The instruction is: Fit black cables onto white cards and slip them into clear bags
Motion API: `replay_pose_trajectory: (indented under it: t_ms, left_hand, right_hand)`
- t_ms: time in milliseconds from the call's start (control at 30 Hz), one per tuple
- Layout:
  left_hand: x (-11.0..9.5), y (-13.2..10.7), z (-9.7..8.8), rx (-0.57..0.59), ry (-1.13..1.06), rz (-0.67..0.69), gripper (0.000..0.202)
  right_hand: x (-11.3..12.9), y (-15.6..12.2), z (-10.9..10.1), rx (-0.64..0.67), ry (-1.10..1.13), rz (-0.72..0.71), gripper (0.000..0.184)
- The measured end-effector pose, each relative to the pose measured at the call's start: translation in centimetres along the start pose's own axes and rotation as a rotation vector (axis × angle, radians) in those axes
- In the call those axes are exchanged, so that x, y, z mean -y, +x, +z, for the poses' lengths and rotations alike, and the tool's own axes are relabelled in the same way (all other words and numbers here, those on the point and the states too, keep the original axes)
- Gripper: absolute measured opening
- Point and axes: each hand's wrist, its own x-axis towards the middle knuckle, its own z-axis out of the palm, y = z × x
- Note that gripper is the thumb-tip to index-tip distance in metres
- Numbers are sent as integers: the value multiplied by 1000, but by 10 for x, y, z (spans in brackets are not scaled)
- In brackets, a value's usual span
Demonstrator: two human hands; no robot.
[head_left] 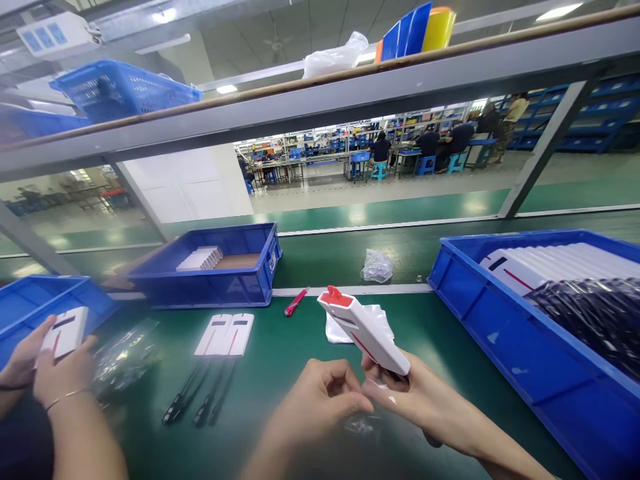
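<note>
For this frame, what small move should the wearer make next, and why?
Probably bring the left hand up to steady the white device. The right hand alone seems to support it, near its lower end, while the end with the red part tilts up and away. The left hand is close by but not gripping the device.

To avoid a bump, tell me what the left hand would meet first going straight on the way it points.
Most likely the right hand, which holds the white device; the left hand points toward it, though depth between them is unclear.
</note>
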Motion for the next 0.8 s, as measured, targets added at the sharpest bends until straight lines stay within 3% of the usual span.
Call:
replay_pose_trajectory:
  t_ms: [133, 233, 567, 800]
  left_hand:
    - [1, -1, 1, -13, -2, -13, 20]
    - [-2, -1, 1, -53, 21, 32, 18]
    - [-1, -1, -12, -136, 80, 114, 29]
    - [-1, 1, -10, -240, 205, 162, 35]
  right_hand:
    - [3, 3, 2, -72, 52, -93, 29]
    - [1, 3, 2, -88, 55, -84, 32]
    - [-12, -8, -4, 53, -14, 88, 16]
    - [-17, -15, -8, -48, -97, 18, 21]
